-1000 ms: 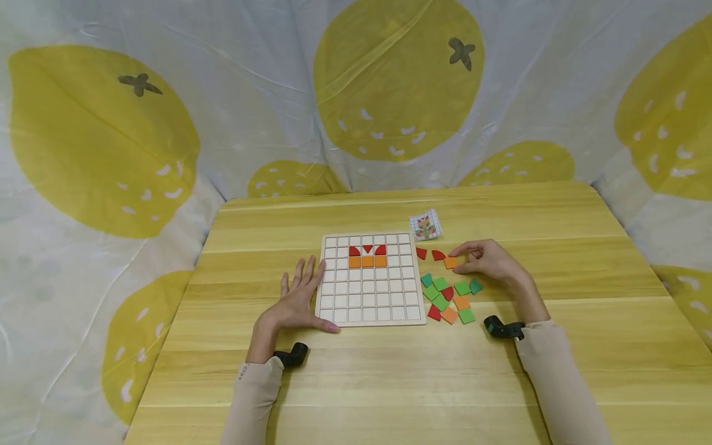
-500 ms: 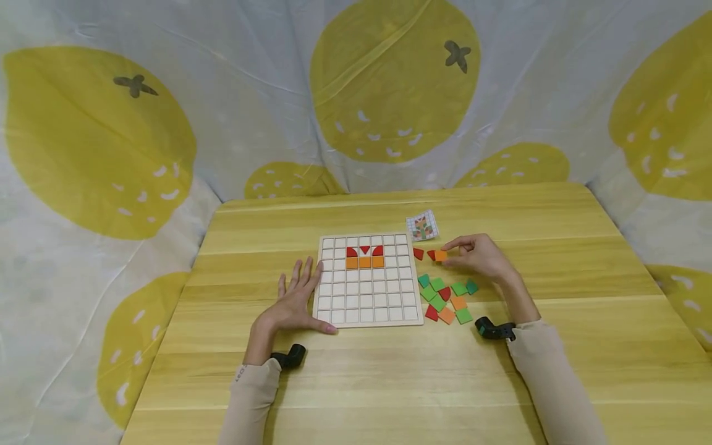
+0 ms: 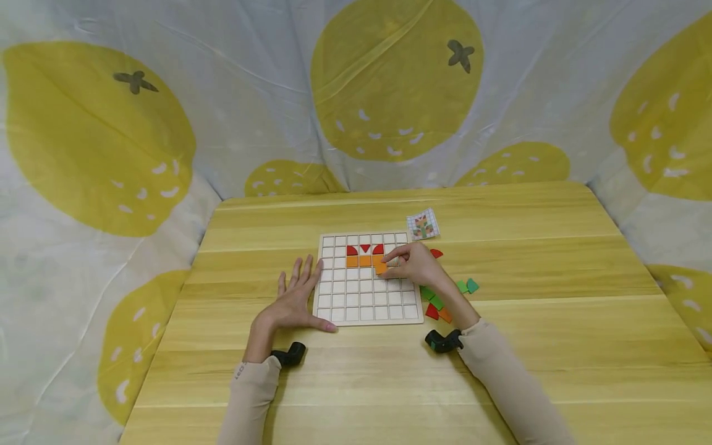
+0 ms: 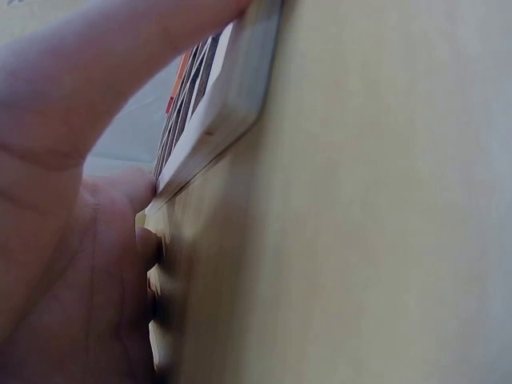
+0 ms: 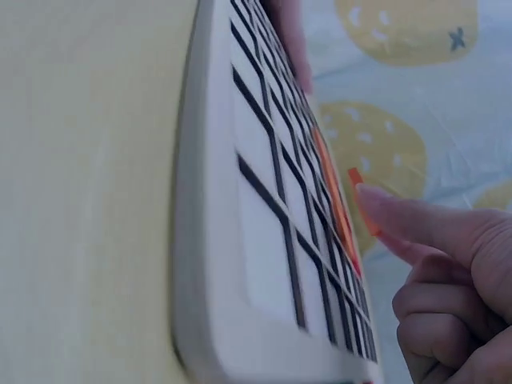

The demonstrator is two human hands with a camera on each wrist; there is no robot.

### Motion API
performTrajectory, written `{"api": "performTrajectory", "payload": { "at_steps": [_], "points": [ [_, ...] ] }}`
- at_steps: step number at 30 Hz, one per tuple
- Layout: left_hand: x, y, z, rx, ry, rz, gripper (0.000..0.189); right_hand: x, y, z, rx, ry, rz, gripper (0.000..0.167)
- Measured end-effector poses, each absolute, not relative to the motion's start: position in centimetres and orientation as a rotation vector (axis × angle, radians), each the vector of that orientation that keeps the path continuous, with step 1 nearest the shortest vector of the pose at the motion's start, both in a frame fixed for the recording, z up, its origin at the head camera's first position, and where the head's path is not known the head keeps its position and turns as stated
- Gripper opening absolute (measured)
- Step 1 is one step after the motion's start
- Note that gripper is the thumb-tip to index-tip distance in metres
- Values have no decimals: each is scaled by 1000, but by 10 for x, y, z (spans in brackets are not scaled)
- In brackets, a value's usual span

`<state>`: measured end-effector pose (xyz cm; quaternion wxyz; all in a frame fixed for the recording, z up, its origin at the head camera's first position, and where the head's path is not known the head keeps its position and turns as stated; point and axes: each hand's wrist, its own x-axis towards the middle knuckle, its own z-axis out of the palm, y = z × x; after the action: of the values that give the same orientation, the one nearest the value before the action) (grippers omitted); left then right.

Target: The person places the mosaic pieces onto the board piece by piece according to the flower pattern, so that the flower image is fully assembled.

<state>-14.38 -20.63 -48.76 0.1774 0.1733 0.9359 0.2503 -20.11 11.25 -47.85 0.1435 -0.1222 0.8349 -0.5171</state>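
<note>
Over pale board [image 3: 367,301], thin orange square [image 3: 379,267] pinched in right hand [image 3: 419,264], left hand [image 3: 290,305] splayed.

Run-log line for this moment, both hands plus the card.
left hand: touches grid board at left edge | right hand: pinches orange tile above board | pattern card: lies by board's far right corner

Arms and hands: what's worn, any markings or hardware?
Left sleeve and right sleeve: long, beige. Dark lettering on the left one, too small to read. Left wrist camera and right wrist camera: black, elbow-shaped. Left hand and right hand: gloveless.
</note>
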Motion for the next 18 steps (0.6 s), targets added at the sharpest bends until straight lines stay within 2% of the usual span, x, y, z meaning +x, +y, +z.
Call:
{"api": "performTrajectory", "payload": {
  "at_steps": [7,18],
  "points": [
    [-143,-206,-487,492,2645,719,148,-198,86,-486,-331,2407,-1495,23],
    [-143,-207,-486,489,2644,718,148,-199,88,-485,-295,2370,-1512,24]
  ]
}}
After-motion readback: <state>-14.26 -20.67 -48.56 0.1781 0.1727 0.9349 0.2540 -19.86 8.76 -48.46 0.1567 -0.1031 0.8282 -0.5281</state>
